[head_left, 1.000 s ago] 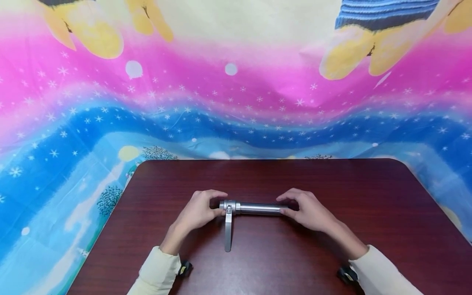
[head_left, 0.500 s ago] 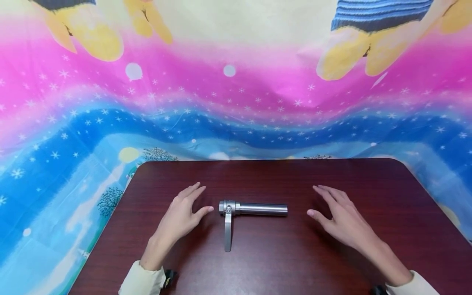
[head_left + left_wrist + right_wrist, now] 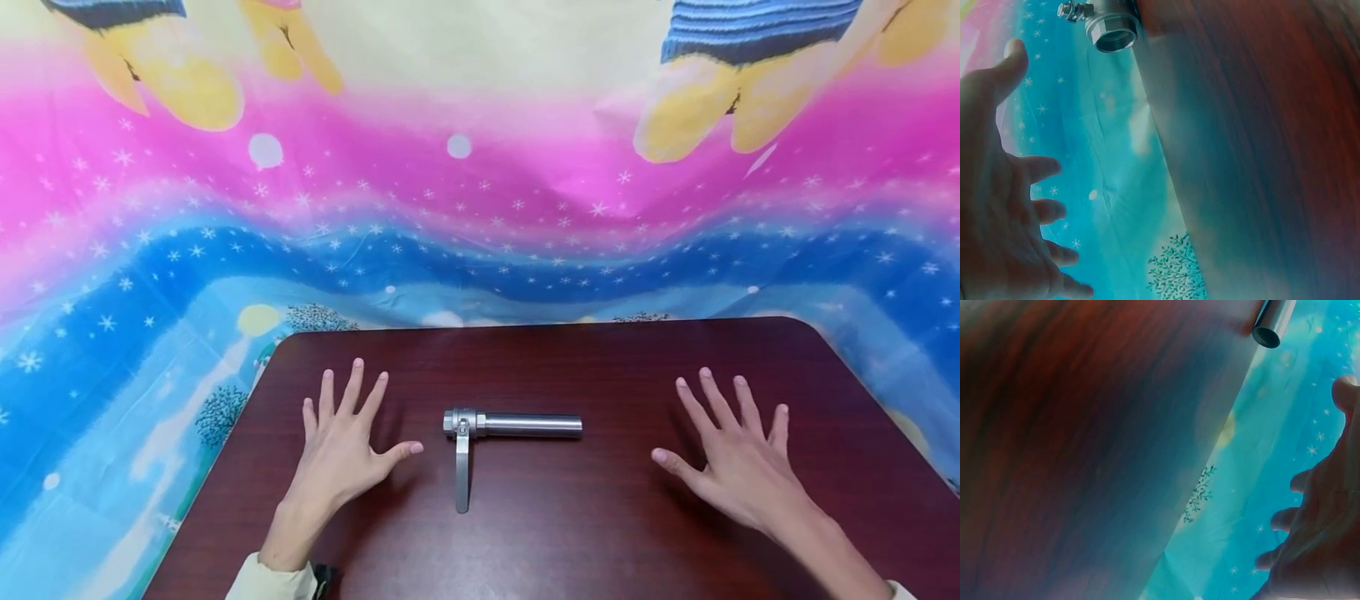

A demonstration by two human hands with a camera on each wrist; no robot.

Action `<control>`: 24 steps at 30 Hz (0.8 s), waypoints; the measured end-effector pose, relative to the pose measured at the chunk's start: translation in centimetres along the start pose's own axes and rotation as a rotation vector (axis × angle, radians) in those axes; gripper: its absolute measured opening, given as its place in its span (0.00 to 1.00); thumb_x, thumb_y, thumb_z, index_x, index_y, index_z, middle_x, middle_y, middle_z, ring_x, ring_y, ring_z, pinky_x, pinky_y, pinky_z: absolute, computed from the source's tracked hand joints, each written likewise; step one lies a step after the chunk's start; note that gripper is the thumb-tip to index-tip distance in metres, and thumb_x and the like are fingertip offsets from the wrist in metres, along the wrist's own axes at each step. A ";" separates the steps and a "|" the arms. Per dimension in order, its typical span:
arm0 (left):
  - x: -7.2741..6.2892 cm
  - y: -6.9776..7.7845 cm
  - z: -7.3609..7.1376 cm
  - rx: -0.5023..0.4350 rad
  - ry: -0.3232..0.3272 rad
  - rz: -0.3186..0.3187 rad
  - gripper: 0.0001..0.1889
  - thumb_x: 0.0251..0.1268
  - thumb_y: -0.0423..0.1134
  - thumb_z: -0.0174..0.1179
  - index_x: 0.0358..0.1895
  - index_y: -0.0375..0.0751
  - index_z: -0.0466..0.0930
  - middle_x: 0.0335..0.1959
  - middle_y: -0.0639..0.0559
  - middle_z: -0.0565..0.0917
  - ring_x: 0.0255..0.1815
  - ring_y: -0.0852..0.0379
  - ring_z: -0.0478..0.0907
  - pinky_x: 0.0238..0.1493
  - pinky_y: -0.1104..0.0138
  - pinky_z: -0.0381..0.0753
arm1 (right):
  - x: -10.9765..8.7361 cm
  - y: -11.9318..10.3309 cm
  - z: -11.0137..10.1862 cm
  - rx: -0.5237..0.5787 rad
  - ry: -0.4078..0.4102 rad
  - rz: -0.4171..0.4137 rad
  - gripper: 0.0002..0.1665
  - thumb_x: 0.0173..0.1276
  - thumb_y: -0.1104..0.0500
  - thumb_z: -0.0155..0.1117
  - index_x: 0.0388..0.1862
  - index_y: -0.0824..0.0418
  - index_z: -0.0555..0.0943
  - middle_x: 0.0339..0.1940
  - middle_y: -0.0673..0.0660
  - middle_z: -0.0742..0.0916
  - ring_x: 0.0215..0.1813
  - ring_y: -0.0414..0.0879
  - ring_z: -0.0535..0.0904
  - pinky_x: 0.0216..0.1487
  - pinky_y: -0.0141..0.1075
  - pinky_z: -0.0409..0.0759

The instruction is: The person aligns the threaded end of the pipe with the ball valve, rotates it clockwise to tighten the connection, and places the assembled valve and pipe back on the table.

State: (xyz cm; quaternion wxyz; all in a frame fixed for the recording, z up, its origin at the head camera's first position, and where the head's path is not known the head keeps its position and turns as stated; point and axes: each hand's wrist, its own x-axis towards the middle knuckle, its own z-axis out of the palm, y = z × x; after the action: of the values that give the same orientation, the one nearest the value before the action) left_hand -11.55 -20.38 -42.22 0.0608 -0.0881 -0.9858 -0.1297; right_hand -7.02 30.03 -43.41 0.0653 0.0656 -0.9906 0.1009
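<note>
A metal ball valve [image 3: 463,422] with a flat lever handle [image 3: 462,479] lies on the table, joined to a steel pipe [image 3: 532,425] that extends to the right. The lever points toward the person. To the left of the valve, my left hand [image 3: 341,458] has its fingers spread and touches nothing of the metal. My right hand [image 3: 746,471] is likewise spread, well to the right of the pipe's end. In the left wrist view the valve's hollow hex end [image 3: 1113,34] faces the hand. The pipe's open mouth [image 3: 1267,336] shows in the right wrist view.
The dark red-brown wooden table [image 3: 570,533] has rounded far corners. A printed cloth backdrop [image 3: 480,217] in pink and blue with snowflakes hangs behind it and along its sides.
Both hands have come away from the ends of the valve and pipe, moved outward to either side, and spread their fingers. The valve and pipe have stayed in place on the table.
</note>
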 end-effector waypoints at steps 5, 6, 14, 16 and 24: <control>-0.1 -0.3 0.1 0.009 -0.019 -0.017 0.61 0.55 0.79 0.66 0.89 0.59 0.50 0.92 0.44 0.39 0.88 0.23 0.30 0.74 0.15 0.36 | -0.3 0.5 0.4 -0.021 -0.006 0.026 0.68 0.67 0.23 0.65 0.92 0.43 0.41 0.92 0.61 0.41 0.87 0.75 0.25 0.68 0.88 0.20; -0.1 -0.3 0.1 0.008 -0.021 -0.018 0.61 0.55 0.79 0.66 0.89 0.59 0.50 0.92 0.45 0.39 0.88 0.23 0.30 0.74 0.15 0.35 | -0.3 0.5 0.4 -0.023 -0.006 0.028 0.68 0.67 0.23 0.65 0.92 0.42 0.40 0.92 0.61 0.41 0.87 0.75 0.24 0.68 0.88 0.20; -0.1 -0.4 -0.2 0.012 -0.010 -0.027 0.61 0.56 0.80 0.64 0.89 0.60 0.49 0.92 0.44 0.40 0.88 0.23 0.29 0.72 0.13 0.34 | -0.3 0.8 0.4 -0.029 0.001 0.039 0.69 0.64 0.22 0.67 0.92 0.41 0.41 0.92 0.61 0.42 0.87 0.78 0.26 0.62 0.94 0.28; -0.1 -0.3 -0.3 0.014 -0.014 -0.029 0.61 0.56 0.80 0.64 0.89 0.60 0.49 0.92 0.45 0.39 0.88 0.23 0.29 0.72 0.13 0.34 | -0.3 0.8 0.4 -0.028 -0.003 0.042 0.69 0.64 0.22 0.67 0.92 0.41 0.41 0.93 0.61 0.42 0.87 0.78 0.26 0.61 0.94 0.28; 0.2 -0.2 -0.3 0.023 -0.010 -0.022 0.61 0.56 0.80 0.64 0.89 0.60 0.48 0.92 0.46 0.38 0.88 0.23 0.29 0.72 0.13 0.34 | -0.5 0.8 0.3 -0.024 -0.011 0.053 0.69 0.66 0.22 0.66 0.92 0.41 0.40 0.92 0.59 0.41 0.86 0.79 0.26 0.61 0.95 0.29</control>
State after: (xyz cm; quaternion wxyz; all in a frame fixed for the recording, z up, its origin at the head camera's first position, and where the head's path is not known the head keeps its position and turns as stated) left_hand -11.74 -20.60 -41.97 0.0557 -0.0774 -0.9884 -0.1186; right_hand -6.71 30.81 -43.91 0.0581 0.0390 -0.9935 0.0901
